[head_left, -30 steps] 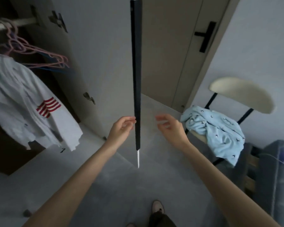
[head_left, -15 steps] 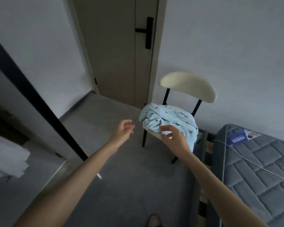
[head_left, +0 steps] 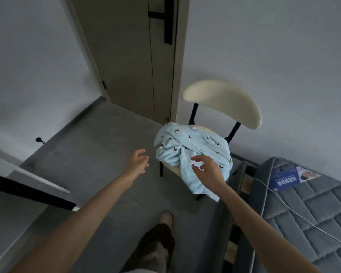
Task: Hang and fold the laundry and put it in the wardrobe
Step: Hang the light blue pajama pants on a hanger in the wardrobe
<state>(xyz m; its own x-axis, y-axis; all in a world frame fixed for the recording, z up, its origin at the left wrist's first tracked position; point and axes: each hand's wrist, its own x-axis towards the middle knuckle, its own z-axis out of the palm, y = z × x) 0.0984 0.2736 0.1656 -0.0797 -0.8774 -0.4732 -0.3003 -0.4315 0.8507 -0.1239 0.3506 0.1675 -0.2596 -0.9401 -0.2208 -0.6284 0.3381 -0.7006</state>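
Right hand [head_left: 207, 170] now nearer the blue garment [head_left: 195, 146]; mattress label [head_left: 283, 181] illegible

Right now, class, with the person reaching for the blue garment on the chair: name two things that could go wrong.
1. The blue garment lies bunched, one end hanging off the chair; the right hand, grip open, may catch one fold and trail the rest on the floor.
2. The dark door edge juts near the left arm; turning back could bump it.
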